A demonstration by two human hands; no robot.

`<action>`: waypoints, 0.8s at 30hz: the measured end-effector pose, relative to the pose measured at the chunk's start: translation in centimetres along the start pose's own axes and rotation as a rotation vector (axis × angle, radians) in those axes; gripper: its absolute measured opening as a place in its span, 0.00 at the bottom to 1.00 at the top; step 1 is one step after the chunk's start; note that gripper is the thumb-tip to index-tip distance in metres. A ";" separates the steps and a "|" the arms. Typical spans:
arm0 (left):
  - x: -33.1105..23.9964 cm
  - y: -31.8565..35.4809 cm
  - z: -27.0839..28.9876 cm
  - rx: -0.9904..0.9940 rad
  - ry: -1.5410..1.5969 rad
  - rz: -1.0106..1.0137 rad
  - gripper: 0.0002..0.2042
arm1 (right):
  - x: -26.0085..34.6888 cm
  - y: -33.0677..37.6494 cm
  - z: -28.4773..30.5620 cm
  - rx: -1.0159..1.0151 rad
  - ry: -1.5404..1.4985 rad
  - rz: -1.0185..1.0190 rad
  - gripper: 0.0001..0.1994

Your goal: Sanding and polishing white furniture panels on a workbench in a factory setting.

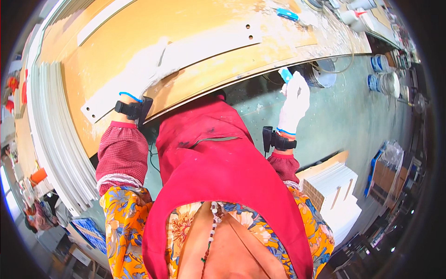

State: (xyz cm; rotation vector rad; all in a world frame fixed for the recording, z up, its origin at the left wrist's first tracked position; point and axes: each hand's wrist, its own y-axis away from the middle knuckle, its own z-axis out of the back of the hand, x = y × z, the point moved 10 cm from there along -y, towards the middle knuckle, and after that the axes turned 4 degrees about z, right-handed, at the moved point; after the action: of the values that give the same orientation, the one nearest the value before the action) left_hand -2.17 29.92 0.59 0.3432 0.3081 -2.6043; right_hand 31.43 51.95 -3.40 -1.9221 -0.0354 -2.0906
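Observation:
A long white panel with paired holes at its ends lies across the yellow-brown workbench. On the panel's left part rests my left hand in a white glove, its fingers stretched out flat, though glare washes out their edges. My right hand, also gloved in white, is off the bench's front edge at the right, above the floor. Its fingers are closed round a small blue block, whose lower part the glove hides. Another blue piece lies at the bench's far right.
Long white strips are stacked at the left. A bucket stands by the bench's right end, with more white buckets beyond. Stacked white boards sit at the lower right. A thin hose hangs over the bench edge.

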 end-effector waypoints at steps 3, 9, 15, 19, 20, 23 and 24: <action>-2.0 0.4 -0.6 -0.004 -0.002 -0.061 0.36 | -0.4 0.0 0.1 0.013 0.008 0.000 0.16; -4.3 3.5 -1.5 -0.042 -0.080 -0.081 0.40 | -0.4 -0.2 -0.4 0.005 -0.056 0.024 0.16; -4.3 7.2 -3.3 -0.067 0.028 -0.014 0.41 | -0.3 -0.5 -0.5 0.026 -0.049 0.077 0.15; -3.8 7.4 -3.5 -0.126 -0.008 -0.017 0.42 | -0.4 -0.3 -0.3 0.027 -0.013 0.076 0.15; -3.7 7.1 -3.6 -0.133 -0.022 -0.022 0.42 | -0.5 -0.3 -0.3 0.027 0.006 0.069 0.15; -3.0 6.7 -4.3 -0.075 -0.018 0.021 0.44 | -0.7 -0.1 -0.3 0.049 0.074 0.039 0.15; -2.6 6.6 -4.7 -0.042 -0.009 0.047 0.45 | -0.6 0.0 -0.3 0.053 0.077 0.046 0.15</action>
State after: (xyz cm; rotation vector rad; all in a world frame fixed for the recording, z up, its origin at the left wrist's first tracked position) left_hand 4.20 26.76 -4.05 0.3200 0.3476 -2.5492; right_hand 31.18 52.05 -4.06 -1.7943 -0.0301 -2.1100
